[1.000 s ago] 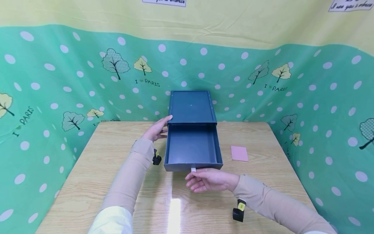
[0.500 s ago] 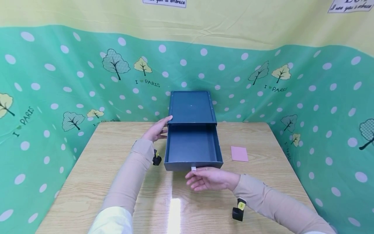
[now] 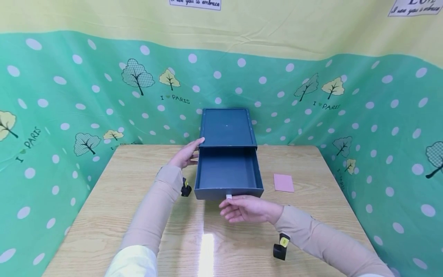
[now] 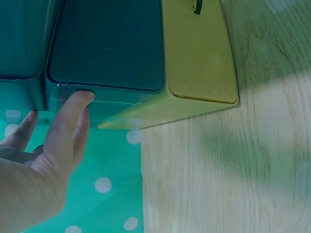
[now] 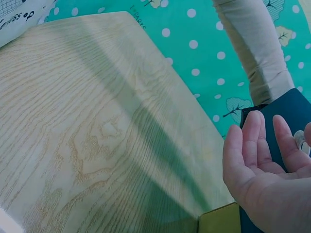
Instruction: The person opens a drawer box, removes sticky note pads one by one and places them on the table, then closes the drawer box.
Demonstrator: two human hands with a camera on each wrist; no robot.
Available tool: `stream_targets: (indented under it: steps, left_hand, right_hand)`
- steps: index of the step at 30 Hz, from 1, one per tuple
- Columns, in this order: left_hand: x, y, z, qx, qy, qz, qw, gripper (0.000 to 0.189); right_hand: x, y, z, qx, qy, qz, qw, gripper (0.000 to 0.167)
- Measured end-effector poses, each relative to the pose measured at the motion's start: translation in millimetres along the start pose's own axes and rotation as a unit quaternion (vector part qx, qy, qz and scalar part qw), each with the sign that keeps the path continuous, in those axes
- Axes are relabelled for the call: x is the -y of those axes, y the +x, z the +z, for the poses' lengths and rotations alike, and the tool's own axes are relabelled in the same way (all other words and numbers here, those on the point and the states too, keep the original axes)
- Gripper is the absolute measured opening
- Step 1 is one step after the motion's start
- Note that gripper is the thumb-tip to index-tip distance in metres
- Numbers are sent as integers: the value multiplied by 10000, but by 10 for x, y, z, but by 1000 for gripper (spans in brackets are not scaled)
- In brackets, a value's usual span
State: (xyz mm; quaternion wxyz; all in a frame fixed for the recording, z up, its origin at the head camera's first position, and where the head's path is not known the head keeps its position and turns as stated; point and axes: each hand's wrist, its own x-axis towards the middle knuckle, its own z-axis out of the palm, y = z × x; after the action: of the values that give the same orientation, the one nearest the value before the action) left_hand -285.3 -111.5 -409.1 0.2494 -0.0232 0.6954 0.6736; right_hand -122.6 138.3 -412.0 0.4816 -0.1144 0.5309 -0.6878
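A blue drawer box stands at the table's back. Its top drawer is pulled out, and nothing lies inside. My left hand rests against the casing's left side with fingers spread and fairly straight. One fingertip touches the front edge in the left wrist view. My right hand pinches the white pull tab on the drawer front between thumb and forefinger, its other fingers loosely bent below. In the left wrist view, a yellow section with a dark loop adjoins a dark blue section.
A pink square lies flat on the wooden table, right of the drawer. A polka-dot curtain hangs behind and on both sides. Black wrist devices hang under the forearms.
The drawer has slid slightly inward, away from me, and my right hand has moved with it on the tab. My left hand has stayed against the casing.
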Motion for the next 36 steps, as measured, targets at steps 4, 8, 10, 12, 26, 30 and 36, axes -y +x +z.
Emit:
stream_targets:
  steps: [4, 8, 10, 12, 26, 30, 36]
  left_hand:
    - [-4, -11, 7, -12, 4, 5, 10000, 78]
    - [-11, -27, 9, -37, -26, -3, 10000, 78]
    - [-12, -27, 9, -52, -1, -1, 10000, 78]
    - [-12, -24, 8, -44, 22, -1, 10000, 79]
    - [-7, -12, 8, -63, 12, -50, 10000, 81]
    - [-10, -15, 9, -62, 18, -49, 10000, 81]
    - [-22, -21, 15, -67, -28, -74, 9999, 78]
  right_hand:
    - [6, 13, -5, 18, 64, -13, 10000, 22]
    - [15, 19, -7, -13, 117, -59, 9999, 22]
    - [21, 22, -10, -33, 135, -86, 9999, 22]
    - [27, 24, -16, -40, 122, -106, 9999, 22]
    - [58, 41, -25, -297, 177, -138, 9993, 28]
    - [65, 47, -35, -284, 185, -172, 9993, 26]
    - [71, 57, -42, -267, 199, -218, 9992, 27]
